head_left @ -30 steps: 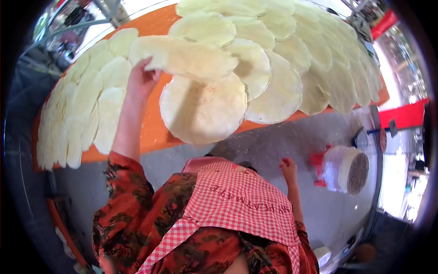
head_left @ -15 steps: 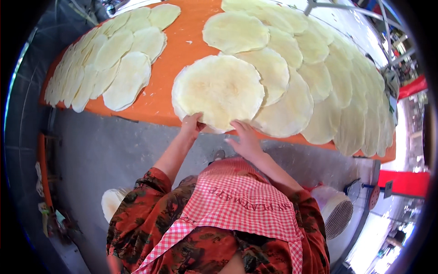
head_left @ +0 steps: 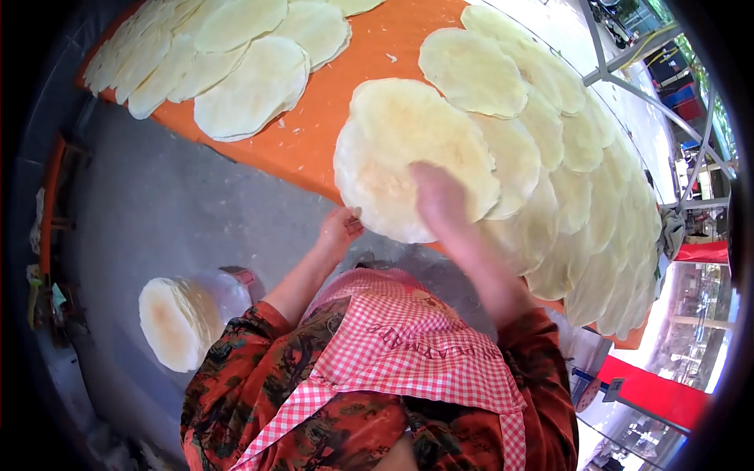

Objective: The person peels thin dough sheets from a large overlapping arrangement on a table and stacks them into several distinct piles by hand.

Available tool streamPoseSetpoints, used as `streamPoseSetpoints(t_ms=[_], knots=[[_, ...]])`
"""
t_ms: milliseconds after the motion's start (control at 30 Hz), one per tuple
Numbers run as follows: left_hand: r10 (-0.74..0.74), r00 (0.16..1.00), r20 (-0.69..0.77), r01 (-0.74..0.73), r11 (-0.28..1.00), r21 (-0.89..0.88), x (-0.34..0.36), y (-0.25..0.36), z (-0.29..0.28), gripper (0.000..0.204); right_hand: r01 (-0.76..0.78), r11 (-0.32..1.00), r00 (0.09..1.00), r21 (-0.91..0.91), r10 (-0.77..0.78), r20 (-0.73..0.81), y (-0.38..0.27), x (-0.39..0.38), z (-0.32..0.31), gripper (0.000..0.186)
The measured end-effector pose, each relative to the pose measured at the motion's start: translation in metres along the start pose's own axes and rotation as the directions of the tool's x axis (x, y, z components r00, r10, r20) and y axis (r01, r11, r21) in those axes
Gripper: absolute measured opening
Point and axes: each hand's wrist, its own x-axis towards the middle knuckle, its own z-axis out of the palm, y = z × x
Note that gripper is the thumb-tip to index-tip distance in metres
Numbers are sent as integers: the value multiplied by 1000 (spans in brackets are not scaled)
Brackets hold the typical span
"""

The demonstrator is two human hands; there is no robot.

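A large round pale flatbread (head_left: 400, 149) lies at the front edge of the orange-topped table (head_left: 310, 161), its right side overlapping other rounds. At its lower left rim is my left hand (head_left: 342, 226), fingers curled and closed at the edge, with the thumb touching it. My right hand (head_left: 441, 196) is over the right half of the same round. It is smeared by motion, so its fingers are not clear. Many similar thin rounds (head_left: 475, 72) overlap in rows to the right. Another overlapping group (head_left: 253, 88) covers the left part of the table.
Below on the left, a stack of flatbreads (head_left: 177, 323) leans beside a translucent plastic bag (head_left: 224, 297) near the floor. A metal frame (head_left: 620, 67) stands beyond the table at the right. Red panels (head_left: 660, 392) are at the lower right, and an orange-legged stand (head_left: 53, 204) is at the far left.
My right hand has moved from the flatbread's front rim up over its surface. My left hand stays near the lower left rim. The view has turned, showing more of the stack at lower left.
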Motion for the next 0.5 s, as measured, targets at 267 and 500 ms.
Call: streamPoseSetpoints(t_ms=[267, 500], knots=[[-82, 987, 135, 97, 989, -108, 11, 5, 22, 35, -13, 994, 980, -108, 34, 194, 2, -56, 81, 29], [-56, 965, 256, 81, 993, -89, 4, 23, 49, 48, -11, 999, 994, -33, 14, 105, -20, -43, 48, 31]])
